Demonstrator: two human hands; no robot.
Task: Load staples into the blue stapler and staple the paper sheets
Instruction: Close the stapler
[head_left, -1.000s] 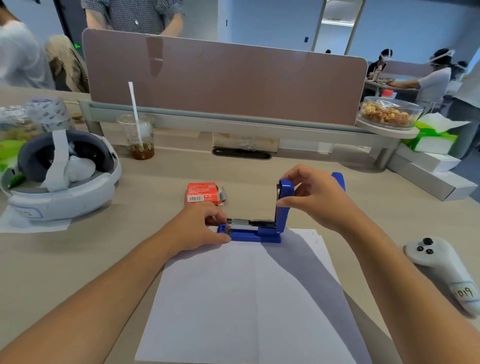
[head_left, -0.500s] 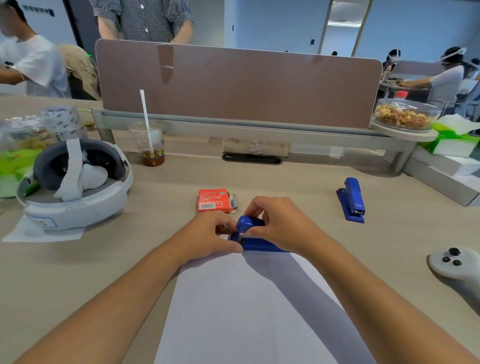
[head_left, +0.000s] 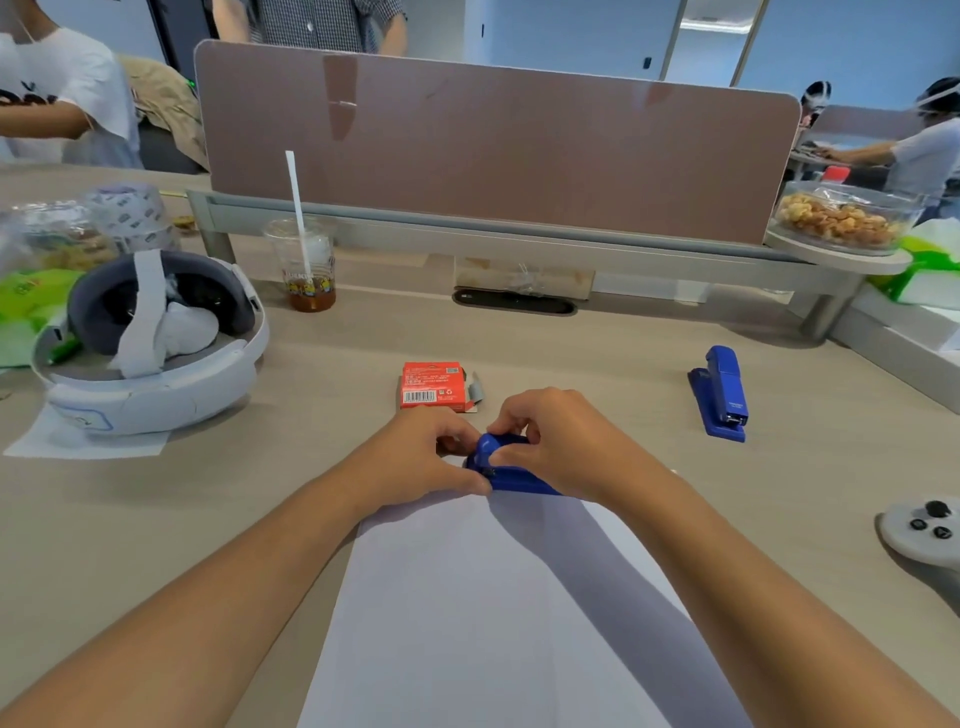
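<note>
Lid of the blue stapler (head_left: 508, 474), upright a second ago, is now folded shut. It sits at the far edge of the paper sheets (head_left: 493, 613). Right hand (head_left: 563, 441) curls over its top, gripping it. Left hand (head_left: 415, 460) pinches its nose end. Red staple box (head_left: 432, 387) lies just beyond, second stapler (head_left: 722, 392) well to the right.

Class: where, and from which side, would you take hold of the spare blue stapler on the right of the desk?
Probably from above, with the grip across the middle of the spare blue stapler: it lies closed on its base, narrow, with both long sides free.
</note>
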